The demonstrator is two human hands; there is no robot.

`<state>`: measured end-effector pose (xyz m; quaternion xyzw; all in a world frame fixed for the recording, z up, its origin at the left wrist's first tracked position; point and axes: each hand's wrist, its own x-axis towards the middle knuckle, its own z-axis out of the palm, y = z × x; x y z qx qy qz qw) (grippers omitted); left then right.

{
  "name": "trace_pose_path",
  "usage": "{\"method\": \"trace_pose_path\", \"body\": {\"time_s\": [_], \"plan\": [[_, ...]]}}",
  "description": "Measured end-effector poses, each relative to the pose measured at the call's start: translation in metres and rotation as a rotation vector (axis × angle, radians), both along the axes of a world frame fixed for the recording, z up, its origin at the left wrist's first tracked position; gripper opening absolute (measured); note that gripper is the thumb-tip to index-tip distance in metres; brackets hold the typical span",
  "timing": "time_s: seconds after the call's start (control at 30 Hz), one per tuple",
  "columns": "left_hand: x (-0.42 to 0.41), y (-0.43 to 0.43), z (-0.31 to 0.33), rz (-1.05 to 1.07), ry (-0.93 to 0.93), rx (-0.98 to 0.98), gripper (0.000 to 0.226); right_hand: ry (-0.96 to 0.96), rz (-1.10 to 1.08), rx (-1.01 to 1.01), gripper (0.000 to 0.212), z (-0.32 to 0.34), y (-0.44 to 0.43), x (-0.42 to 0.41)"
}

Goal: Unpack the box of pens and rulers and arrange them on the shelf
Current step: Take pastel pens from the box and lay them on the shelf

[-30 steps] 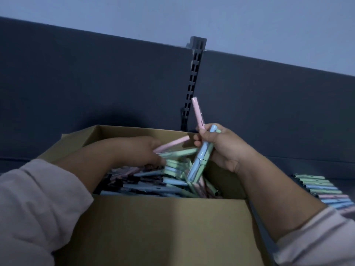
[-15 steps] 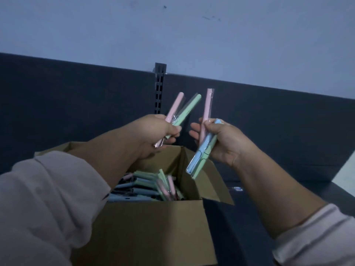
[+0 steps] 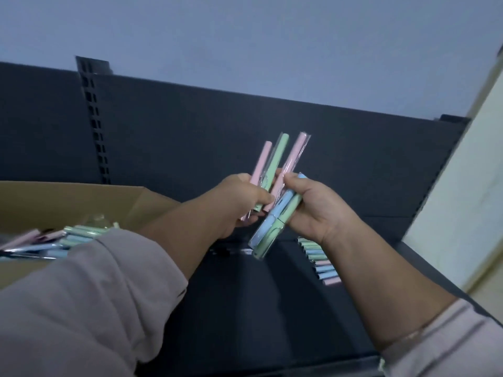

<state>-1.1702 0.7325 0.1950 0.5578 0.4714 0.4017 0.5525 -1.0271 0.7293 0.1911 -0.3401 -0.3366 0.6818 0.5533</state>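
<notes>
The left hand [image 3: 239, 202] holds two pens [image 3: 275, 161], one pink and one green. The right hand [image 3: 315, 208] holds three more pens [image 3: 268, 221]: pink, blue, green. One box [image 3: 68, 197] holds a heap too blurred to count. About eight show in the row of pens [image 3: 321, 263] on the shelf [image 3: 272, 308].

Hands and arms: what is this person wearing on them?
The left hand and right hand are bare, with no gloves. The left sleeve and right sleeve are loose, pale and long, ending above the wrists and leaving the forearms uncovered.

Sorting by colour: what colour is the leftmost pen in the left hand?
The slim wrapped pen is pale pink; head view.
</notes>
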Motion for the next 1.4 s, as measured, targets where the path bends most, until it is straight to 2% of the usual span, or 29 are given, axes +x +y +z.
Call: {"method": "trace_pose_path", "body": {"time_s": [0.1,0.23,0.37,0.47,0.6,0.77,0.93,1.03,1.17,1.2,1.27,1.33,1.4], "plan": [[0.039,-0.003,-0.018,0.019,0.029,0.018,0.021,0.005,0.013,-0.004,0.026,-0.013,-0.003,0.046],[0.070,-0.008,-0.038,-0.004,0.139,0.013,0.026,0.059,-0.094,-0.037,0.023,-0.020,0.001,0.096],[0.089,-0.011,-0.049,-0.068,0.130,-0.029,0.028,0.006,-0.149,-0.078,0.011,-0.027,0.006,0.120],[0.096,-0.007,-0.059,-0.087,0.095,-0.065,0.020,-0.037,-0.215,-0.117,0.014,-0.038,0.010,0.131],[0.102,0.001,-0.067,-0.158,0.190,-0.059,0.011,-0.046,-0.223,-0.131,0.022,-0.049,0.011,0.138],[0.109,0.015,-0.074,-0.230,0.221,-0.074,0.002,-0.075,-0.258,-0.095,0.021,-0.057,0.016,0.138],[0.125,0.022,-0.094,-0.198,0.224,0.057,0.021,-0.069,-0.356,-0.253,0.023,-0.080,0.016,0.143],[0.137,0.021,-0.103,-0.258,0.472,0.205,0.028,-0.110,-0.310,-0.330,0.032,-0.095,0.009,0.148],[0.158,0.018,-0.109,-0.378,0.759,0.248,0.023,0.099,-0.284,-0.289,0.025,-0.107,0.002,0.153],[0.163,0.017,-0.112,-0.388,0.792,0.241,0.029,0.112,-0.307,-0.281,0.021,-0.109,0.000,0.156],[0.174,0.013,-0.118,-0.395,0.744,0.215,0.045,0.115,-0.384,-0.282,0.014,-0.115,0.000,0.166],[0.188,0.008,-0.124,-0.394,0.696,0.229,0.071,0.154,-0.451,-0.326,0.008,-0.124,0.002,0.182],[0.201,0.002,-0.134,-0.368,0.833,0.330,0.094,0.228,-0.464,-0.400,0.001,-0.134,0.000,0.199]]}}
